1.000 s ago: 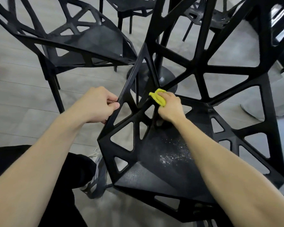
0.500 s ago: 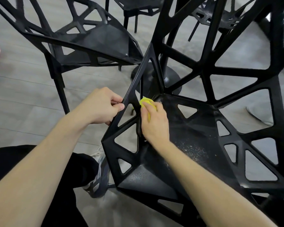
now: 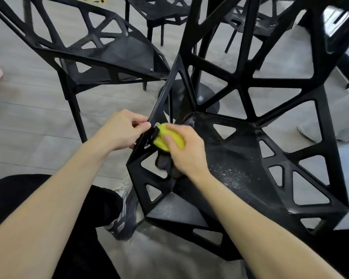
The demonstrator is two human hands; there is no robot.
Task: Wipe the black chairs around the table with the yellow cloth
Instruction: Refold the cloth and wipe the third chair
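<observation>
A black lattice chair (image 3: pixel 240 158) stands right in front of me, its seat dusted with pale specks. My left hand (image 3: pixel 123 129) grips the upper edge of the chair's left side panel. My right hand (image 3: pixel 183 150) holds the bunched yellow cloth (image 3: pixel 165 139) and presses it against the inner face of that same panel, just beside my left hand. Most of the cloth shows between my thumb and fingers.
A second black chair (image 3: pixel 109 55) stands to the left and behind. More black chairs (image 3: pixel 163 11) lie farther back. The table's round black base (image 3: pixel 208 93) sits on the grey floor behind the near chair. My shoe (image 3: pixel 123 216) and dark trouser leg are at lower left.
My right hand has slid the cloth leftward along the chair's inner side, from the seat's back corner toward my left hand. My left hand keeps its grip on the panel edge.
</observation>
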